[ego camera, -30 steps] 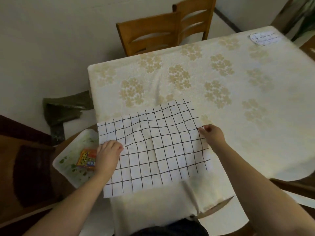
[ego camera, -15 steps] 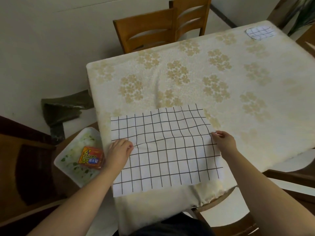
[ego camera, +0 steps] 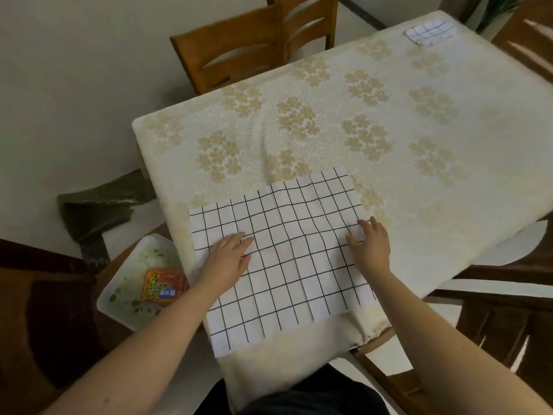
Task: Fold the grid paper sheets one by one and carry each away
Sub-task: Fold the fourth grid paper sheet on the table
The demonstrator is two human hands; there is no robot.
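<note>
Flat, grid sheet (ego camera: pixel 281 253) under both hands (ego camera: pixel 229 254).

A white grid paper sheet (ego camera: pixel 287 256), matt and rippled with soft creases, is printed with thin black lines. It is laid on a cream tablecloth (ego camera: pixel 329 121) of woven cloth with a fine pebbled texture and dull gold flowers. Two chairs (ego camera: pixel 251 46) of smooth, lightly sheened brown wood are seen behind. A white plastic tray (ego camera: pixel 119 298) is seen holding a glossy orange packet (ego camera: pixel 163 284).
</note>
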